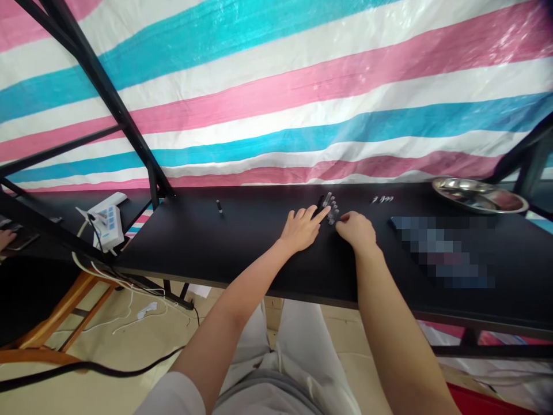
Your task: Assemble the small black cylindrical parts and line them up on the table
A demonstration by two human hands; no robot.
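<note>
My left hand (301,227) lies flat on the black table (242,242), fingers stretched toward a cluster of small dark and clear parts (329,207); its fingertips touch the cluster's left side. My right hand (355,229) rests just right of it with the fingers curled under, at the cluster's near edge. What those fingers pinch, if anything, is hidden. A single small dark part (220,207) stands alone farther left on the table.
A metal bowl (478,195) sits at the far right, a few small metal pieces (382,199) left of it. A white power strip (106,216) with cables lies at the left. Black frame bars cross the left; a striped tarp hangs behind. Another person's hand (5,237) shows at the left edge.
</note>
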